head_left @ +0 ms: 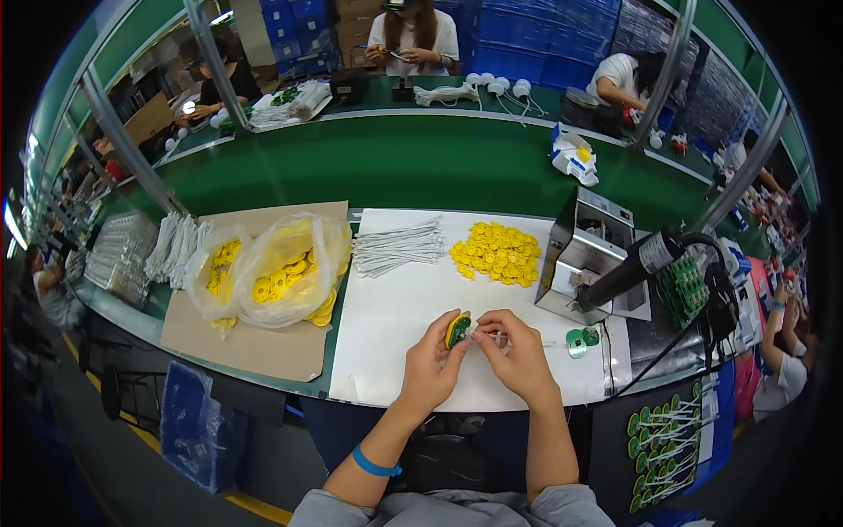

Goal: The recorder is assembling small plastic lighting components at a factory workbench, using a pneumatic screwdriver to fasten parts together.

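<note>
My left hand (428, 364) is closed around a round green circuit board (457, 331) with a yellow rim, held tilted above the white work sheet. My right hand (520, 356) is closed in a pinch beside the board, on a white cable (549, 343); part of it trails out to the right. The pinched end is mostly hidden by my fingertips. Right of my hands lie small round green boards (577, 342). Ahead of them are a pile of yellow discs (496, 253) and a bundle of white cables (399, 247).
A metal machine (575, 255) and a black cylindrical tool (634, 268) stand to the right. Plastic bags of yellow discs (285, 272) rest on cardboard at left. Finished-looking boards with cables (663, 448) lie lower right. A green conveyor (395, 162) runs beyond; other people work past it.
</note>
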The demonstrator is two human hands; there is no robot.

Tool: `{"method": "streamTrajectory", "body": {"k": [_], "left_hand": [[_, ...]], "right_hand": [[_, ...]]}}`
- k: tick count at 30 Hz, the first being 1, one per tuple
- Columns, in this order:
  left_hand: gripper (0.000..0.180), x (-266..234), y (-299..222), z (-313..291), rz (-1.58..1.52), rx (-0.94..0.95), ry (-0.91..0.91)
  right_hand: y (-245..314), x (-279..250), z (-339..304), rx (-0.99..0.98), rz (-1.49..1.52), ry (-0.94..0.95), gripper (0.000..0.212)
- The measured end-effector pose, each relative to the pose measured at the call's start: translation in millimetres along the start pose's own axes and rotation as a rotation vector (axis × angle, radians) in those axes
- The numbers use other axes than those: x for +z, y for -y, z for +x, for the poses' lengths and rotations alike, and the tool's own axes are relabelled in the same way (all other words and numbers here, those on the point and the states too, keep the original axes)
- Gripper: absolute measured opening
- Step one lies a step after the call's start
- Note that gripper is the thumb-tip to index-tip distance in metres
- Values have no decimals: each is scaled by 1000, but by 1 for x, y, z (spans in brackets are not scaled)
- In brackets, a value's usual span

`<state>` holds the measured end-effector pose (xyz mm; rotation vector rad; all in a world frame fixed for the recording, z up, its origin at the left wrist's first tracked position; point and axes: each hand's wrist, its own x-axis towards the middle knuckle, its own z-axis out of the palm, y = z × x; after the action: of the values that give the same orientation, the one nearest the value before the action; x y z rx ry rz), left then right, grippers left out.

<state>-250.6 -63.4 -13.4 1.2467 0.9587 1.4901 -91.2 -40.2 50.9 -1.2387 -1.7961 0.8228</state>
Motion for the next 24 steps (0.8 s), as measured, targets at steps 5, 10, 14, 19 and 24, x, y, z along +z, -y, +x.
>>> {"method": "streamTrajectory", "body": {"k": [5, 10, 14, 19, 24], "left_hand": [[44, 19, 1, 2, 144, 62, -15], [47, 30, 3, 3, 305, 91, -3], [46, 35, 0, 4, 305, 130, -23], [48, 42, -6, 6, 432, 216, 42], [49, 45, -4, 12, 516, 281, 87]], "right_hand": [[-11, -16, -5, -30, -63, 1, 15], [-24, -19, -8, -163, -166, -28, 14], [-23, -21, -8, -175, -119, -84, 13], [-44, -29, -14, -266, -273, -56, 7], [-60, -23, -18, -280, -330, -91, 5]]}}
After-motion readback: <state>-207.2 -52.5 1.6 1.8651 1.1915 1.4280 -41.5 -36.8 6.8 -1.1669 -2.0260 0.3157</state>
